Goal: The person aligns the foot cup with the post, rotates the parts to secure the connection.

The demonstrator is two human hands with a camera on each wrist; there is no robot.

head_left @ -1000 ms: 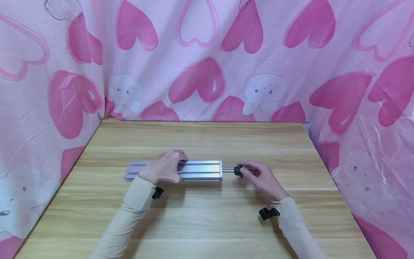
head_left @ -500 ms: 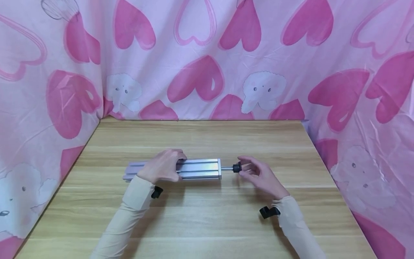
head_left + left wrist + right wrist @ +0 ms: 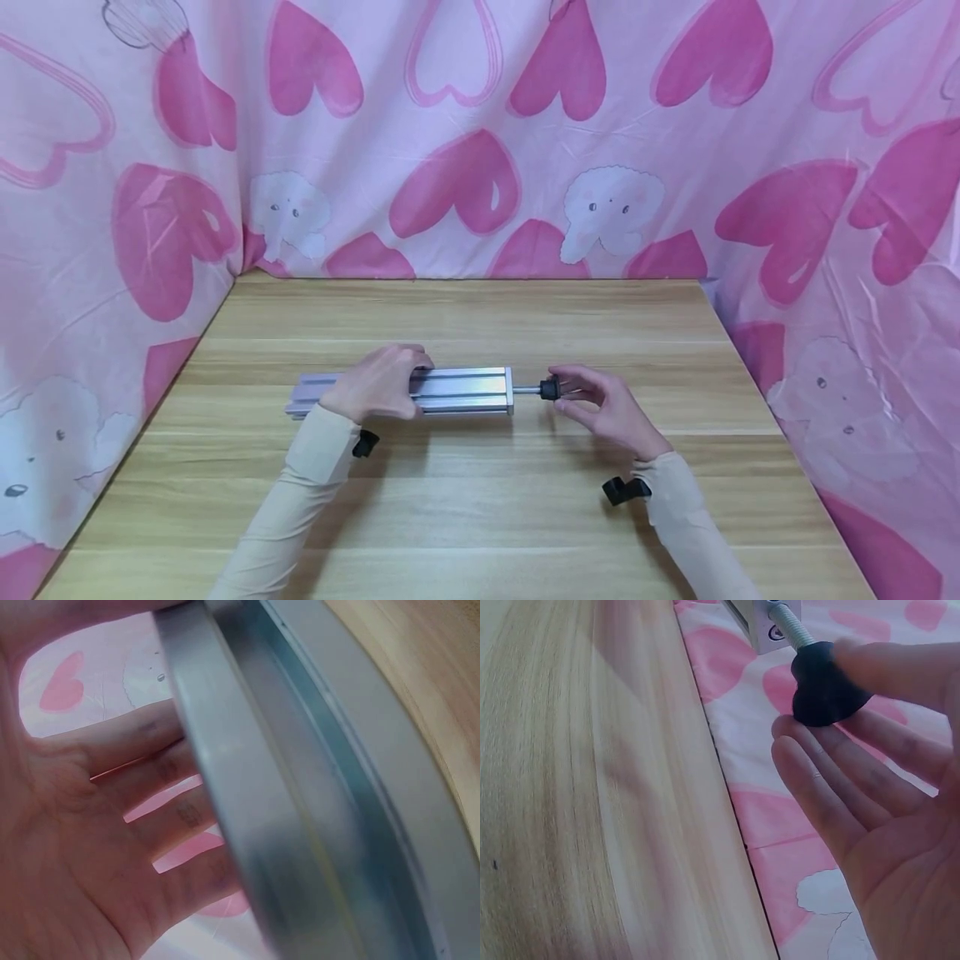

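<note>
Here, left fingers [image 3: 184, 814] gripping one metal rail [image 3: 467, 385], right fingers [image 3: 866, 772] pinching one black knob [image 3: 823, 688], one threaded rod [image 3: 792, 627]

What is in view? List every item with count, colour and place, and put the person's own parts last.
Grooved metal rail: 1, silver, left of centre in the head view
Metal end plate: 1, silver, on the rail's right end
Threaded rod: 1, silver, sticking out past the end plate
Knob: 1, black, on the rod's outer end
Table: 1, wood-toned, beneath the work
Patterned cloth: piece count unclear, pink with hearts and white animal figures, behind and at both sides
Wrist pieces: 2, black, one at each wrist
Left hand: 1, bare, gripping the rail
Right hand: 1, bare, around the knob
Sleeves: 2, beige, on both arms
</note>
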